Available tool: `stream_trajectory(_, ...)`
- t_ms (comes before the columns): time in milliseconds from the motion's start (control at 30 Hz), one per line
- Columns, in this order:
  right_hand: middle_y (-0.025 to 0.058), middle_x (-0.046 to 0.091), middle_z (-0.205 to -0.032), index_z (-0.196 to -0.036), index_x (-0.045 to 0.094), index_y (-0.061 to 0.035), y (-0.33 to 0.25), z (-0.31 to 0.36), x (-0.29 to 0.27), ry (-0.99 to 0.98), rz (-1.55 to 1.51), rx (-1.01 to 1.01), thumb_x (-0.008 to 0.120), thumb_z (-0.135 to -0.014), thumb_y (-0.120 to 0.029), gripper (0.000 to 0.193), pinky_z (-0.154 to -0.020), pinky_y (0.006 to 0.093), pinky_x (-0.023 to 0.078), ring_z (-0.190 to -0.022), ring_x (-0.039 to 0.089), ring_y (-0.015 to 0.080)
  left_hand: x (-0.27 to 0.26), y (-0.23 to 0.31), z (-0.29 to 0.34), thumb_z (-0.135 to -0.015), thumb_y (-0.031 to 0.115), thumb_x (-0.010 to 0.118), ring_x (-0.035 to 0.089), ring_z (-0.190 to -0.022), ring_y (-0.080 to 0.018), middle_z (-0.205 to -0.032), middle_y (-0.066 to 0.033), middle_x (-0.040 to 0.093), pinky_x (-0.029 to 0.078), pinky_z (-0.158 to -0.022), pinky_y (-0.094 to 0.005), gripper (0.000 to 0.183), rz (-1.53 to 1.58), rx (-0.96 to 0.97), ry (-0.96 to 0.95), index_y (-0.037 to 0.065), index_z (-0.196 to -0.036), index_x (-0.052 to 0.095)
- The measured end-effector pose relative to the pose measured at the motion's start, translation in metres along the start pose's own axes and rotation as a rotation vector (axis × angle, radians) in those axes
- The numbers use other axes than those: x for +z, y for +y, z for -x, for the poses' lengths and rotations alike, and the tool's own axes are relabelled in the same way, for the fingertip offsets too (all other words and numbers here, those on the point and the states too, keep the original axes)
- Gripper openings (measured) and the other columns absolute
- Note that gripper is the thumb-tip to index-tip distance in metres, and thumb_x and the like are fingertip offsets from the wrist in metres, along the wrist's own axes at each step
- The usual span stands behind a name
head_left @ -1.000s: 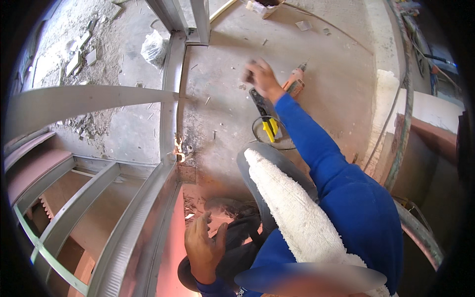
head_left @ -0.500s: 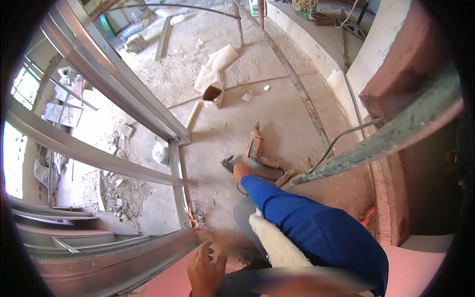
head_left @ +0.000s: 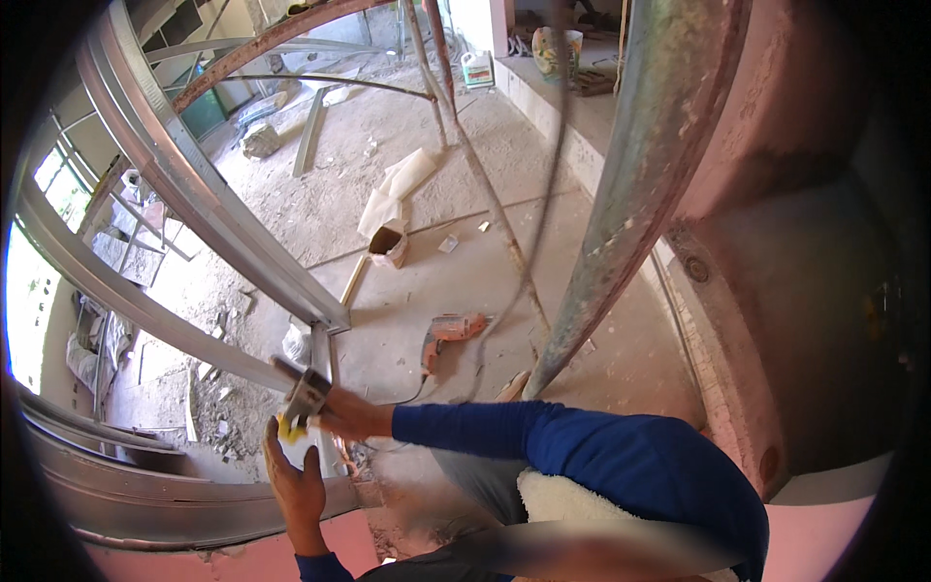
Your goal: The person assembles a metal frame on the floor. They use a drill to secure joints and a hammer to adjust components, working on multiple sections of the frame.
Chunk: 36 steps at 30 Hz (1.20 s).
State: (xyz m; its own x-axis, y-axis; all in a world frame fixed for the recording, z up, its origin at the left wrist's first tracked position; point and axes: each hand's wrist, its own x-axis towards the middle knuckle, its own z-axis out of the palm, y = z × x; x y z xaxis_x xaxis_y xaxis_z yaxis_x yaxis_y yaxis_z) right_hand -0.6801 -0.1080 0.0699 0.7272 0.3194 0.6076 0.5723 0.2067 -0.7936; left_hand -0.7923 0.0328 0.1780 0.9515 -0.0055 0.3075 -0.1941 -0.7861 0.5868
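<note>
My right hand reaches leftward across me and is closed on a grey metal tool, blurred; its kind I cannot make out. Beside the tool, by the metal frame post, my left hand is raised with thumb and fingers apart. A small yellow piece shows between the left fingertips and the tool; whether it belongs to the tool I cannot tell. On the floor ahead lies an orange power drill, its chuck toward the right and its cord running back toward me.
Metal frame members stand at the left, over rubble. A thick, slanting pole rises at the right beside a curved wall edge. Ahead are an open sack, a thin pole and a wooden strip.
My right hand has swung left from beside the drill, carrying the tool to the frame post. My left hand has risen leftward. The drill has turned, chuck now rightward; the view has shifted.
</note>
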Motion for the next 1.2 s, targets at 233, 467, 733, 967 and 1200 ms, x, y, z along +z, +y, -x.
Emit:
stream_trajectory(233,0.0013,0.059,-0.096,-0.105,0.059,-0.0021,-0.058,0.035,-0.009,-0.007,-0.49,0.414,0.054,-0.099,-0.024,0.023,-0.078,0.0306,0.047,-0.087,0.051,0.0102,0.034,0.017,0.004,-0.083,0.006,0.072,0.066,-0.088,-0.0214,-0.099,-0.0111,0.067,0.052,-0.078,-0.0348,0.037,0.461,-0.236,-0.291,-0.002,-0.116,0.057)
stream_trajectory(467,0.0045,0.064,-0.09,-0.102,0.064,-0.0009,-0.06,0.029,-0.059,-0.241,-0.296,0.373,0.069,-0.095,-0.028,0.029,-0.074,0.0315,0.049,-0.083,0.057,0.012,0.058,0.044,0.006,-0.084,0.005,0.07,0.062,-0.086,-0.0146,-0.097,-0.0048,0.065,0.051,-0.075,-0.0298,0.03,0.687,-0.405,-0.223,-0.001,-0.111,0.059)
stream_trajectory(733,0.0125,0.071,-0.086,-0.099,0.066,0.0004,-0.065,0.024,-0.084,-0.309,-0.147,0.258,0.07,-0.094,-0.034,0.035,-0.074,0.0356,0.051,-0.078,0.063,0.0177,0.062,0.055,0.008,-0.081,-0.003,0.059,0.058,-0.074,-0.0146,-0.088,-0.0047,0.06,0.05,-0.07,-0.0276,0.025,0.973,-0.511,-0.173,0.002,-0.106,0.056)
stream_trajectory(967,0.0082,0.059,-0.067,-0.088,0.066,0.002,-0.081,0.051,-0.087,-0.432,-0.058,0.488,0.069,-0.089,-0.041,0.043,-0.063,0.0372,0.046,-0.065,0.054,0.0157,0.043,0.024,0.022,-0.079,-0.002,0.057,0.056,-0.059,-0.0164,-0.079,-0.0049,0.058,0.046,-0.055,-0.0281,0.016,1.189,-0.641,-0.189,0.005,-0.094,0.054)
stream_trajectory(1200,0.0177,0.065,-0.074,-0.091,0.067,0.0049,-0.142,0.076,-0.092,-0.539,-0.013,0.506,0.07,-0.082,-0.037,0.043,-0.068,0.0388,0.049,-0.07,0.062,0.0239,0.027,-0.003,0.031,-0.064,0.015,0.066,0.054,-0.057,-0.0228,-0.08,-0.0134,0.061,0.048,-0.055,-0.0383,0.049,1.279,-0.674,-0.435,0.003,-0.111,0.059)
